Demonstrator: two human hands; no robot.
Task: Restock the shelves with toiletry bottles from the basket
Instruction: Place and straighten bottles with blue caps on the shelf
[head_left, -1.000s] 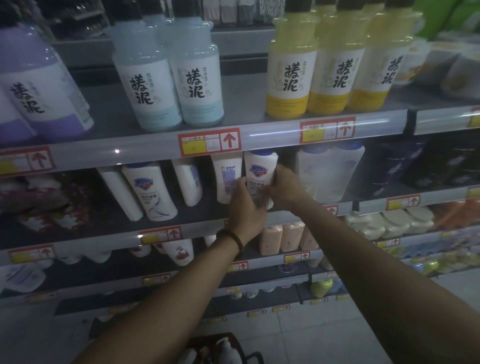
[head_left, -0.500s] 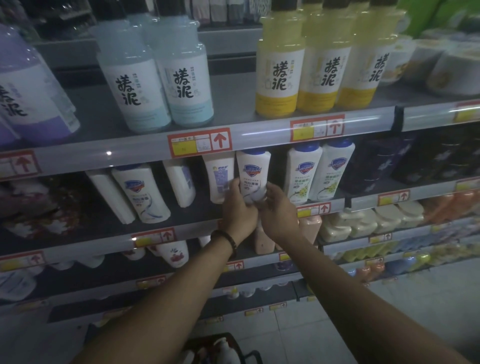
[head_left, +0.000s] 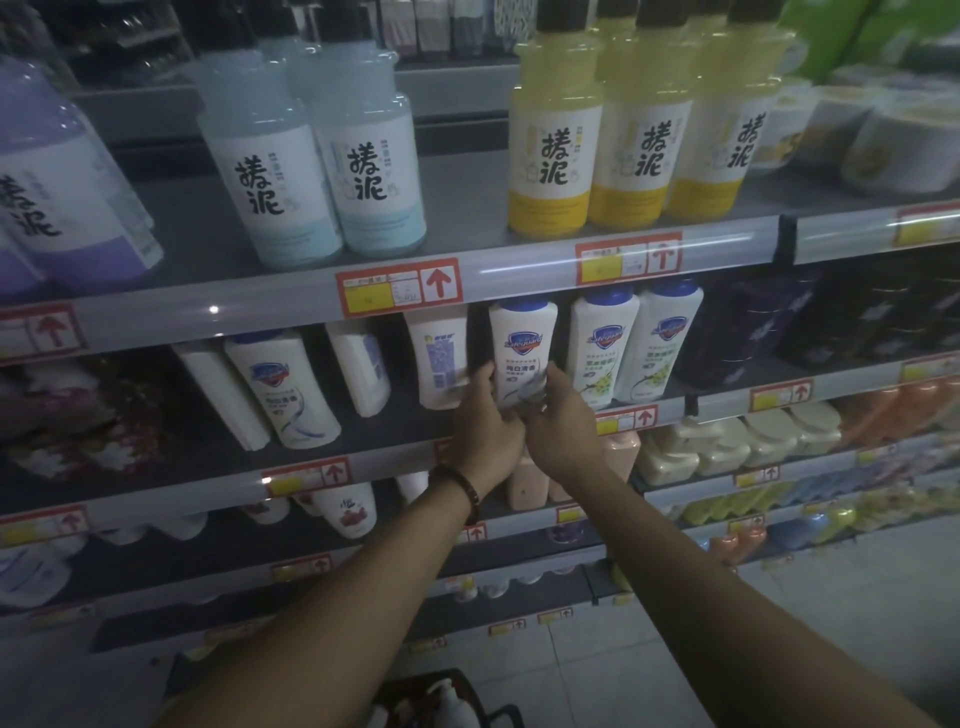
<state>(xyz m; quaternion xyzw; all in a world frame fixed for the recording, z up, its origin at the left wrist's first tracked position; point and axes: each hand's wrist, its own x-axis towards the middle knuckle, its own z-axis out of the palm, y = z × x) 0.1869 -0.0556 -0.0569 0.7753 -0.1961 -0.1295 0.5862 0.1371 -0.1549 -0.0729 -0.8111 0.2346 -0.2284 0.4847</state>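
White plastic bottle (head_left: 522, 348) with a blue cap stands by the front edge of the shelf (head_left: 395, 434); left hand (head_left: 485, 431) and right hand (head_left: 563, 428) both curl round its lower half; basket (head_left: 402, 693) sits down on the floor.

Arms out, L hand (head_left: 487, 434), R hand (head_left: 563, 428), fingers prob. curled

close head view, forward-down at shelves (head_left: 467, 291)

Red-arrow price tags (head_left: 399, 287) in rows — floral packets (head_left: 78, 415) at far left, pale floor tiles (head_left: 857, 597) lower right.
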